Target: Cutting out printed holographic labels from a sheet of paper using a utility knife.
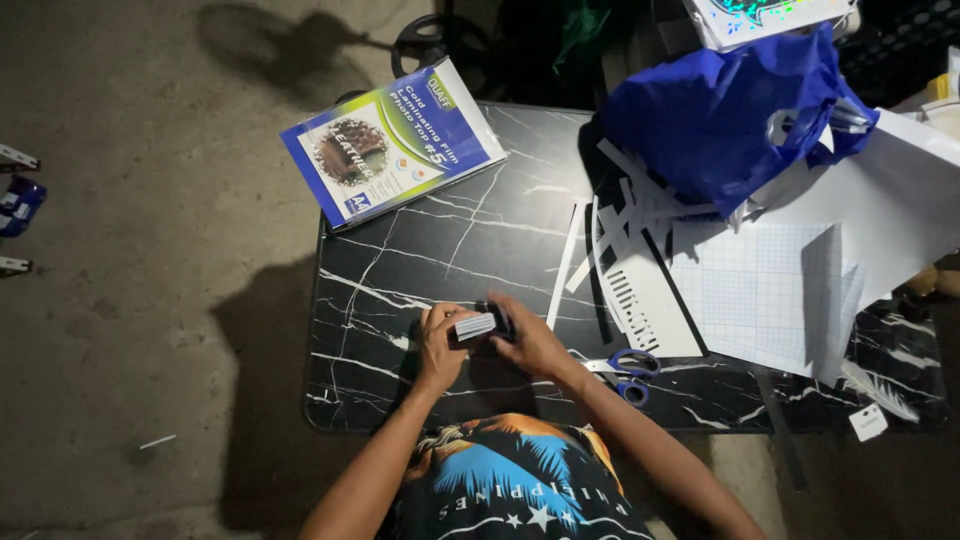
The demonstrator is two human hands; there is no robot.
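Marble-look black table (420,250) on concrete floor (150,300) — both hands pinching white card stack (475,326), scissors (625,368) nearby.

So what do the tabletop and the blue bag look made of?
Tabletop: glossy black with white veins, marble-look; real stone or printed laminate, cannot tell. Blue bag: thin, soft, crumpled with matte folds, likely non-woven fabric or plastic film.

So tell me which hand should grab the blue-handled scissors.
Probably the right hand: the scissors lie just beside its wrist on the marble-patterned table. The left hand sits farther away, holding the small white stack.
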